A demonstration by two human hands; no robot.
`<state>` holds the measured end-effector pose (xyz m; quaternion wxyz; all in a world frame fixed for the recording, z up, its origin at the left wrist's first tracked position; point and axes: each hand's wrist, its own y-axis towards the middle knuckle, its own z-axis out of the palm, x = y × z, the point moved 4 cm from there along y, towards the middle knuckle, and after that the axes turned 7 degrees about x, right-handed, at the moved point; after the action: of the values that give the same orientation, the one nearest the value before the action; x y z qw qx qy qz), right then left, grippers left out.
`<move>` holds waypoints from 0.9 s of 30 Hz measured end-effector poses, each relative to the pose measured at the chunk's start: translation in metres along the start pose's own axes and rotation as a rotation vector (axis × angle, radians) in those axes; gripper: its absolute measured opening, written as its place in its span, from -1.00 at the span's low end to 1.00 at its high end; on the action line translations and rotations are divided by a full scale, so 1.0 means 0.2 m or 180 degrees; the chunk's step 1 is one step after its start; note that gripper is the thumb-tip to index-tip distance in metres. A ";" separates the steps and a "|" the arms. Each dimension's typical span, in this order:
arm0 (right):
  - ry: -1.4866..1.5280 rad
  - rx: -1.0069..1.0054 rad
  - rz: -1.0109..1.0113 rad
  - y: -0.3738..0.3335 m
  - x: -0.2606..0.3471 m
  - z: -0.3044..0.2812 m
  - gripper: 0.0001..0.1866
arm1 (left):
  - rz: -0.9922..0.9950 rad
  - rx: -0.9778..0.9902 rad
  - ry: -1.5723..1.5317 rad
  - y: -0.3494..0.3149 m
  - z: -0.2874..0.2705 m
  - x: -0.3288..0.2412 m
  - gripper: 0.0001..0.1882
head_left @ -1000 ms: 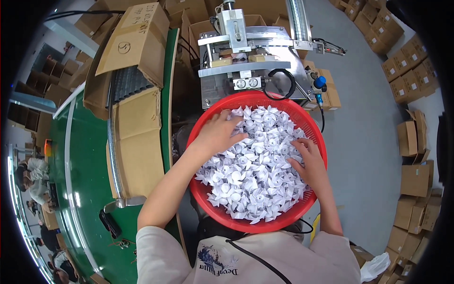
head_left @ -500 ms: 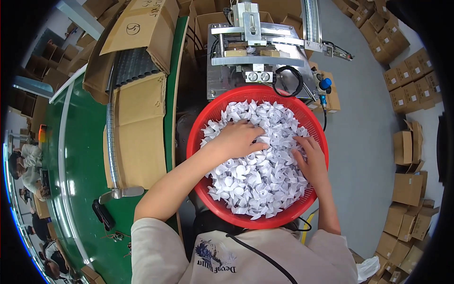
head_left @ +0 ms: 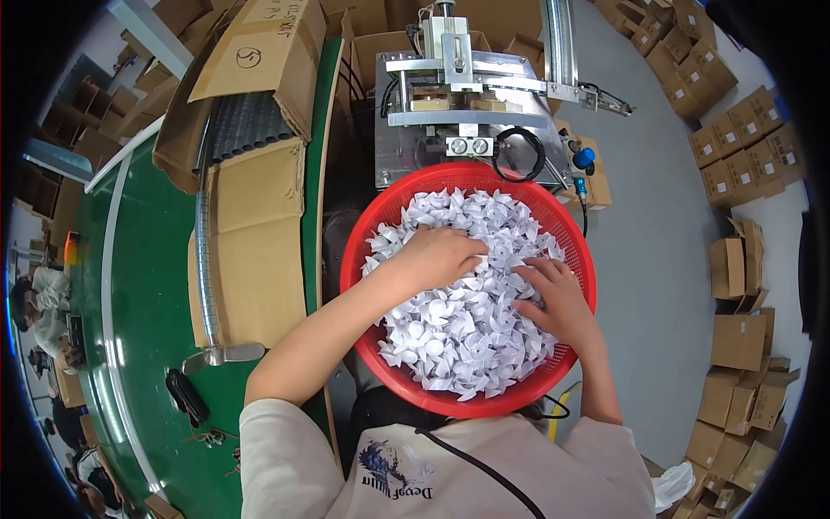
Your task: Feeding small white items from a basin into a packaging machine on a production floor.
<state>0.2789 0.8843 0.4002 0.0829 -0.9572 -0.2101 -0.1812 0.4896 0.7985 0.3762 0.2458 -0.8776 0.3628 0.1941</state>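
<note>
A round red plastic basket (head_left: 581, 251) with perforated walls stands before me, heaped with small white fan-blade pieces (head_left: 471, 333). In the upper left of the heap, my left hand (head_left: 439, 258) rests with its fingers bent and drawn together. What its fingertips hold, if anything, is hidden. On the right side of the pile lies my right hand (head_left: 558, 301), fingers apart and touching the white pieces, with nothing plainly gripped.
Just beyond the basket is a metal machine (head_left: 467, 104) with rails, two knobs and a black hose. An open carton of grey tubes (head_left: 246, 125) lies on the green-topped table at left. Cardboard boxes (head_left: 743, 342) line the right wall. People sit far left.
My left hand's fingers have drawn closer together on the pieces. My right hand has shifted left, farther over the heap.
</note>
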 end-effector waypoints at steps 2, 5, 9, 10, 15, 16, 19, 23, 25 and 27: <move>0.0083 0.0012 0.0067 0.01 0.00 0.01 -0.56 | 0.0113 -0.0083 0.0019 0.01 0.01 -0.01 -0.69; -0.0015 0.0104 0.0232 0.03 -0.01 0.02 -0.57 | 0.0364 -0.0324 0.0041 0.00 0.01 -0.02 -0.72; 0.0147 0.0187 0.0429 0.05 -0.03 0.02 -0.60 | 0.0182 -0.0383 0.0202 -0.02 0.04 -0.04 -0.72; 0.0112 0.0222 0.0525 0.05 -0.04 0.03 -0.61 | 0.0159 -0.0430 0.0284 -0.02 0.04 -0.04 -0.72; 0.0169 -0.0172 0.0482 0.05 -0.03 0.04 -0.65 | -0.0030 -0.0347 0.0455 -0.04 0.11 -0.06 -0.68; 0.0172 -0.0164 0.0483 0.05 -0.04 0.04 -0.65 | -0.0033 -0.0342 0.0449 -0.04 0.11 -0.06 -0.68; 0.0491 -0.0226 0.0598 0.06 -0.08 0.05 -0.66 | -0.0053 -0.0486 0.0420 -0.02 0.10 -0.06 -0.70; 0.0718 -0.0327 0.0692 0.11 -0.15 0.06 -0.66 | -0.0103 -0.0352 0.0164 -0.01 0.05 -0.04 -0.71; 0.0852 -0.0447 0.0814 0.14 -0.18 0.05 -0.66 | -0.0096 -0.0247 -0.0020 -0.01 0.02 -0.02 -0.71; 0.0739 -0.0350 0.0607 0.14 -0.18 0.04 -0.67 | -0.0089 -0.0321 -0.0010 -0.02 -0.01 -0.02 -0.71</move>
<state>0.2634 0.8478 0.3779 0.0709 -0.9485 -0.0971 -0.2932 0.4892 0.8026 0.3805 0.2045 -0.8936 0.3399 0.2101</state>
